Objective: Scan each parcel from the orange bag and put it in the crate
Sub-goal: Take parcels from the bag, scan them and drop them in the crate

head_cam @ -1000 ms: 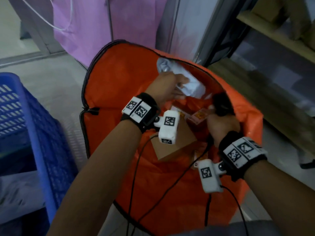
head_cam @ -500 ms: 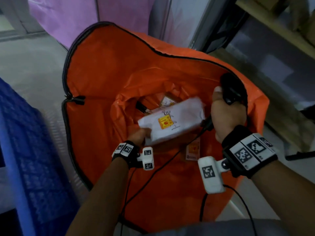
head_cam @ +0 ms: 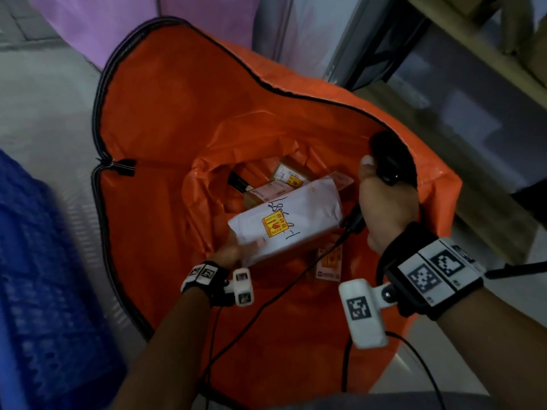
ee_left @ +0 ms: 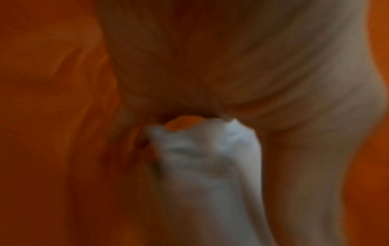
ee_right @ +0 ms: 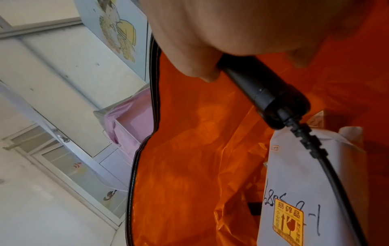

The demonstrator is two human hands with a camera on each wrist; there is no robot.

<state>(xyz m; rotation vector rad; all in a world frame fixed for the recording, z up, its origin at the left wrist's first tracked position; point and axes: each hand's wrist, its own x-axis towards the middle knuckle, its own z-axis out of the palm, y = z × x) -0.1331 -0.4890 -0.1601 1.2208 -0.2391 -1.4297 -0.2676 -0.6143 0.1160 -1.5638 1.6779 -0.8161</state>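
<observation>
- White wrapping bunches under the left hand [head_cam: 233, 253], whose fingers pinch only the near end of the white parcel [head_cam: 288, 220]; held so, it looks likely to sag or slip back into the orange bag [head_cam: 165, 137].
- The right hand [head_cam: 384, 202] is wrapped tight around the black scanner [head_cam: 387, 161]; its cable [ee_right: 311, 144] crosses the parcel and could snag it.
- The yellow fragile sticker [head_cam: 273, 224] faces up; no barcode shows, so a scan may miss.
- The blue crate [head_cam: 38, 276] waits at left.
</observation>
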